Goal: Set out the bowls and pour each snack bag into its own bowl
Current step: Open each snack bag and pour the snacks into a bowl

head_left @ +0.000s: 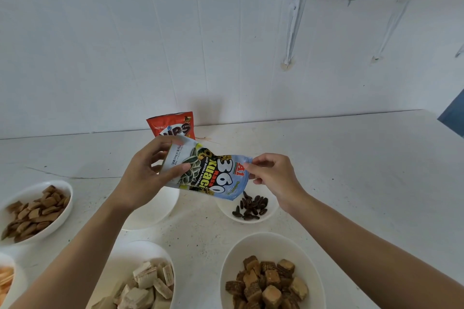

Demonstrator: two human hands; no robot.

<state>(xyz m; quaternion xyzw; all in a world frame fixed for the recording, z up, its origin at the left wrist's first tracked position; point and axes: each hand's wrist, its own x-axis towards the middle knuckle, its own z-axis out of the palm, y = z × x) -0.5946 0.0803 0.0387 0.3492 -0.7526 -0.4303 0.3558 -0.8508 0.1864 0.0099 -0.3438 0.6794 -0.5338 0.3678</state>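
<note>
I see the seed bag (pixel 208 170) held up over the table (pixel 351 170) between both hands. It is pale blue and shiny, with a big "360" and stripy seeds drawn on it. It lies on its side, a bit crumpled. The left hand (pixel 145 175) wraps thumb and fingers round one end. The right hand (pixel 273 178) pinches the other end.

Closest to me, below the bag, the cube bowl (pixel 271 243) holds brown cubes (pixel 266 283). The wafer bowl (pixel 130 253) holds pale wafers (pixel 150 286). Far down left of the bag, the orange bowl (pixel 17 283) shows orange snacks (pixel 6 278).

Left of the bag, the pillow bowl (pixel 25 192) holds brown pillows (pixel 35 213). Right under the bag sit the bare bowl (pixel 160 211) and the seed bowl (pixel 226 211), which has a few dark seeds (pixel 251 207) in it.

Behind the bag, a red bag (pixel 173 125) stands by the wall (pixel 226 57). Right of the bag, the white table runs wide to the wall.
</note>
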